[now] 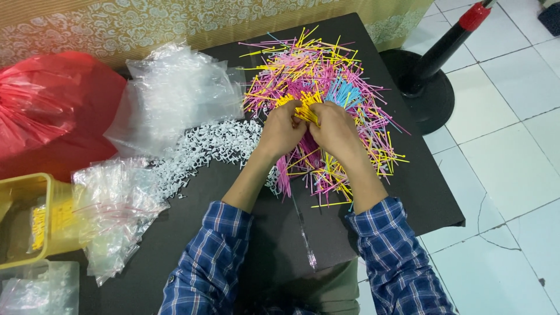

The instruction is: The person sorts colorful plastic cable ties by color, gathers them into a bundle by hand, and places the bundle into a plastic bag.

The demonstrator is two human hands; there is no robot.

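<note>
Nearest the camera, two forearms in blue plaid sleeves (210, 262) reach out over a black counter (420, 198). The left hand (282, 129) and the right hand (333, 129) meet knuckle to knuckle, both with fingers curled closed, pinching between them a small bundle of yellow plastic ties (305, 111). The bundle sits at the near edge of a wide heap of loose ties (326, 76) in pink, yellow and light blue, which spreads across the middle and far right of the counter; more of them lie scattered under the wrists. Just left of the left hand lies a drift of small white plastic clips (204, 149). Further left are crumpled clear plastic bags (175, 93), a second pile of small clear bags (116, 204), and a yellow tub (55, 204) with yellow ties inside. A red plastic bag (52, 105) rests at the far left. Beyond the counter hangs a patterned cream cloth (146, 23). To the right, a white tiled floor (507, 146) carries a round black stand base (431, 93) with a black and red pole.
</note>
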